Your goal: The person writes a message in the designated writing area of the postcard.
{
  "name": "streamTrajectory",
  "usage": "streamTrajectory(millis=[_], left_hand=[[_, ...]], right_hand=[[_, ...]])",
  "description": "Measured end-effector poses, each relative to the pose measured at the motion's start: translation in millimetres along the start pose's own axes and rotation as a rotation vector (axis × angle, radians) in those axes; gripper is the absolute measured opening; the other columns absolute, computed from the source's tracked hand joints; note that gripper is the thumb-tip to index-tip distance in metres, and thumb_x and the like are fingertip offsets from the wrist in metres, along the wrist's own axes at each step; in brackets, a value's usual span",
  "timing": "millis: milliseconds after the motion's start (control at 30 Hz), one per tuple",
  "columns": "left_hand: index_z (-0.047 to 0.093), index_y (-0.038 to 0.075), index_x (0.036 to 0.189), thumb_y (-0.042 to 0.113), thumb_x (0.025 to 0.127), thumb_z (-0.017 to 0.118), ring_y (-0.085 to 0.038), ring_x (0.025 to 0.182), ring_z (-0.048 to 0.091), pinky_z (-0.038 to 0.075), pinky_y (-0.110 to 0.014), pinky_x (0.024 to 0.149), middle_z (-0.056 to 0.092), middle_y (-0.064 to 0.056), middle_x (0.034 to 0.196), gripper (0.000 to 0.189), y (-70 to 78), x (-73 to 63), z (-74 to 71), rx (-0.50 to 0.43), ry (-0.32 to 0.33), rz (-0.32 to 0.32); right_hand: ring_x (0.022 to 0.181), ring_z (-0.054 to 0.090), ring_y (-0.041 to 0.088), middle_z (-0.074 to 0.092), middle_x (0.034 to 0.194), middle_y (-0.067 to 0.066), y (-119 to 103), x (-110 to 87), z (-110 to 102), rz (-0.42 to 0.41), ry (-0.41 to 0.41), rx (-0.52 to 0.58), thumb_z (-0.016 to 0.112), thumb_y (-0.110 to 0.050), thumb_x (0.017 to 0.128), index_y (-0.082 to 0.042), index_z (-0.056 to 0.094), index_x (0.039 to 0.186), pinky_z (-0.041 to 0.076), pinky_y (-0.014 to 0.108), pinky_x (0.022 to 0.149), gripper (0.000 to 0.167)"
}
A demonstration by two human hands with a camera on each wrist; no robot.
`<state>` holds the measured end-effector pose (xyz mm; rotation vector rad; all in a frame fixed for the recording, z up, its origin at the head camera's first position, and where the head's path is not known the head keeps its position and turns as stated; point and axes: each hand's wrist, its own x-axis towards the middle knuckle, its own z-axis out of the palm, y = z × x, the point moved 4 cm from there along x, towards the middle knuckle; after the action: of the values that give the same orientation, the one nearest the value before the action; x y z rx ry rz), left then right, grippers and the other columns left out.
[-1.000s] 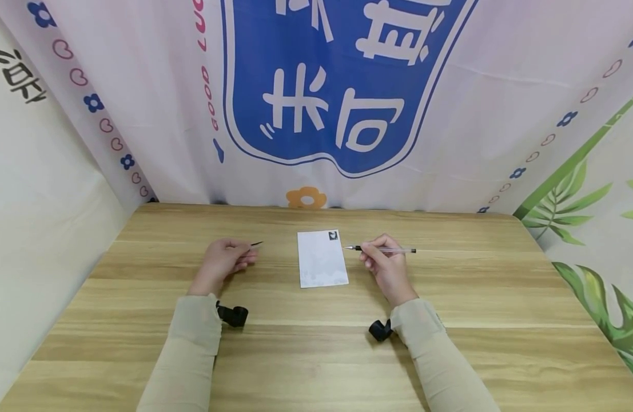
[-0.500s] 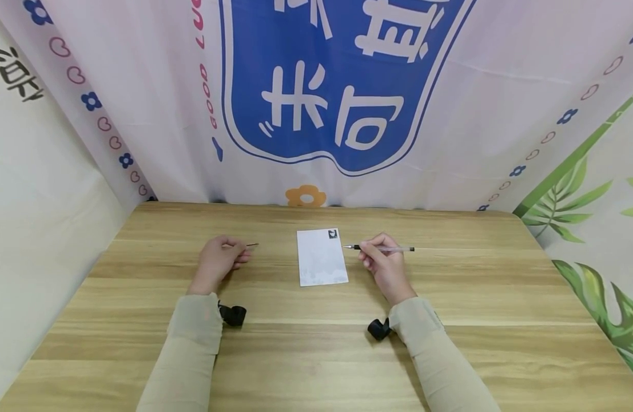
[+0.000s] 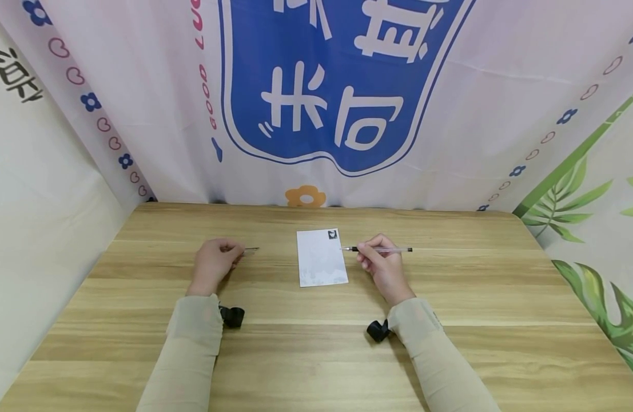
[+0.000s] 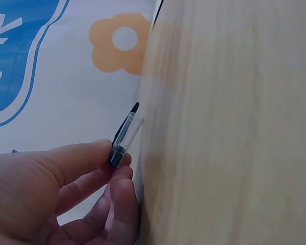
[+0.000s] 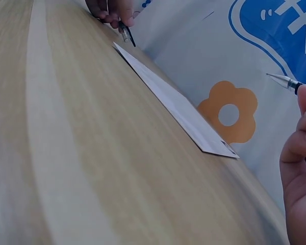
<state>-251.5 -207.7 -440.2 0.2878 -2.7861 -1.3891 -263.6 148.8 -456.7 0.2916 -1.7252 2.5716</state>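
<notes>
My left hand [image 3: 215, 264] pinches a clear pen cap [image 4: 128, 133] with a black clip between thumb and forefinger, left of the card. In my right hand [image 3: 385, 268] is an uncapped gel pen [image 3: 388, 249] with a clear barrel and black grip, held in a writing hold. Its metal tip [image 5: 280, 79] points left and, in the head view, reaches the right edge of the white card [image 3: 321, 260]; the right wrist view shows the tip raised above the table. The card lies flat between both hands, with a small dark stamp-like picture [image 3: 332, 234] in its top right corner.
A wood-grain table [image 3: 295, 366] bears the card and both forearms. Behind its far edge hangs a printed curtain [image 3: 192, 114] with a blue sign and an orange flower. Black wrist cameras [image 3: 232, 317] sit on both cuffs.
My left hand has shifted slightly left and turned the pen cap a little. The right hand with the pen has drifted slightly left; the card stays put.
</notes>
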Motion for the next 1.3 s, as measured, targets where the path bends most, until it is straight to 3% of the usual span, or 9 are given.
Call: streamTrajectory(millis=[533, 767, 867, 1067, 1300], left_hand=[[0.073, -0.004, 0.112, 0.021, 0.101, 0.061, -0.02, 0.071, 0.066, 0.048, -0.03, 0.065, 0.073, -0.013, 0.085, 0.03, 1.0, -1.7, -1.3, 0.058, 0.022, -0.014], [0.071, -0.003, 0.118, 0.02, 0.102, 0.058, -0.032, 0.091, 0.064, 0.052, -0.044, 0.079, 0.07, -0.021, 0.11, 0.031, 10.6, -4.4, -1.4, 0.098, 0.051, 0.014], [0.07, -0.002, 0.121, 0.02, 0.103, 0.057, -0.035, 0.098, 0.065, 0.052, -0.049, 0.085, 0.069, -0.022, 0.115, 0.032, 16.6, -5.9, 1.1, 0.103, 0.033, 0.031], [0.068, -0.001, 0.125, 0.019, 0.104, 0.057, -0.032, 0.103, 0.064, 0.051, -0.048, 0.088, 0.068, -0.018, 0.115, 0.031, 26.3, -5.6, 12.0, 0.106, -0.065, 0.133], [0.064, -0.004, 0.132, 0.016, 0.103, 0.057, -0.033, 0.105, 0.064, 0.05, -0.05, 0.095, 0.069, -0.018, 0.116, 0.036, 36.1, -5.4, 26.3, 0.2, -0.148, 0.303]], right_hand=[[0.058, 0.057, 0.009, 0.067, 0.071, 0.003, 3.1, 0.7, -0.8, -0.009, 0.002, -0.023, 0.064, 0.004, 0.096, -0.01, 0.06, 0.083, 0.046, 0.016, 0.052, 0.019], [0.058, 0.057, 0.009, 0.067, 0.071, 0.004, 2.3, 0.0, -0.4, -0.01, -0.003, -0.026, 0.064, 0.003, 0.096, -0.01, 0.061, 0.084, 0.046, 0.017, 0.052, 0.018], [0.057, 0.057, 0.009, 0.067, 0.071, 0.004, 1.8, -0.2, -0.1, -0.011, -0.007, -0.025, 0.064, 0.003, 0.096, -0.01, 0.061, 0.084, 0.046, 0.017, 0.052, 0.018], [0.057, 0.057, 0.009, 0.067, 0.07, 0.005, 1.5, -0.1, 0.6, -0.012, -0.01, -0.019, 0.064, 0.004, 0.096, -0.009, 0.061, 0.084, 0.046, 0.017, 0.052, 0.018], [0.057, 0.057, 0.009, 0.068, 0.07, 0.004, 0.8, -0.3, 1.0, -0.01, -0.01, -0.024, 0.064, 0.003, 0.097, -0.009, 0.06, 0.084, 0.046, 0.017, 0.052, 0.017]])
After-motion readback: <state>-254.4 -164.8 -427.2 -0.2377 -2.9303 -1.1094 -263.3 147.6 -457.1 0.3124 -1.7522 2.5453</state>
